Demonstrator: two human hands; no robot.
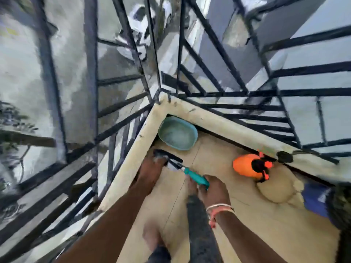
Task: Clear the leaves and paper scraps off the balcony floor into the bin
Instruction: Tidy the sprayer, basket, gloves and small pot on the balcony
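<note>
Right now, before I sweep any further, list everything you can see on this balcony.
basin: one, pale teal, floor corner below the ledge
hand brush: one, black head, teal handle, in front of the basin
spray bottle: one, orange with black top, by the right ledge
sack: one, beige, on the floor right of the bottle
blue thing: one, right edge, too blurred to name
round black thing: one, on the right ledge
railing: black bars, above the ledge
foot: one, bare, bottom centre
left hand: at the brush head, grip blurred
right hand: grips the teal handle
</note>
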